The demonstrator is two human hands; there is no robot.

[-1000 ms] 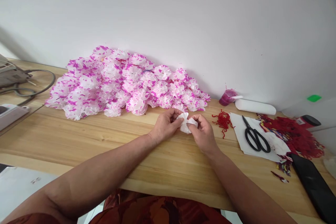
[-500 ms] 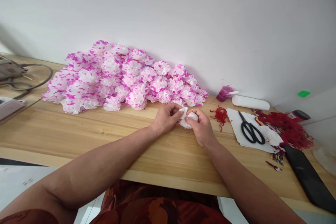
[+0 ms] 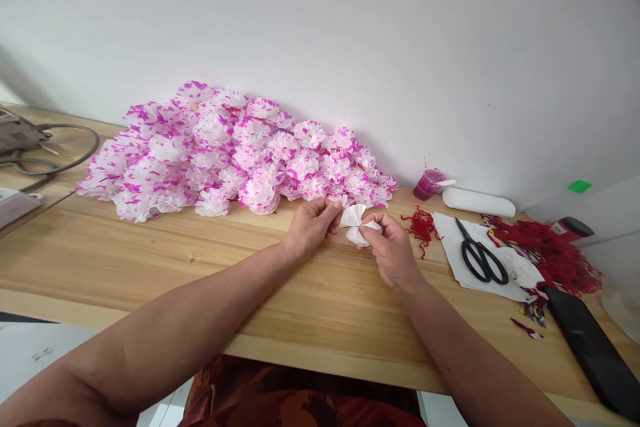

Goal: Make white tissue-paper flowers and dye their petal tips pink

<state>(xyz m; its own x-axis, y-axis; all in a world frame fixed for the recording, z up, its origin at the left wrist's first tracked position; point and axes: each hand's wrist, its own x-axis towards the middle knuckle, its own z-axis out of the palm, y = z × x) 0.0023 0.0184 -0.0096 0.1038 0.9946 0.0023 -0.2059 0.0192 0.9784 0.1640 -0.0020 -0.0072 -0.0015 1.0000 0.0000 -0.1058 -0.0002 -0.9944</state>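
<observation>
A small white paper flower (image 3: 354, 215), pleated and gathered at its middle so that it fans out like a bow, is held just above the wooden table. My right hand (image 3: 393, 247) pinches it at the gathered middle and right side between thumb and fingers. At its left edge is my left hand (image 3: 311, 227), thumb and fingers pressed together; whether they grip the paper's edge or something thin cannot be made out. Behind both hands lies a large heap of white paper flowers with magenta-stained edges (image 3: 260, 193).
To the right are red yarn pieces (image 3: 421, 225), a cup of magenta liquid (image 3: 428, 185), a white roll (image 3: 479, 201), black scissors (image 3: 483, 257) on white paper sheets (image 3: 453, 240), a red yarn pile (image 3: 565, 257) and a black phone-like slab (image 3: 595, 347). A cable (image 3: 75, 127) lies left.
The white paper flower has fanned out more and shows its pleats. My left fingers have shifted slightly left, off the paper's middle, while my right hand keeps its pinch.
</observation>
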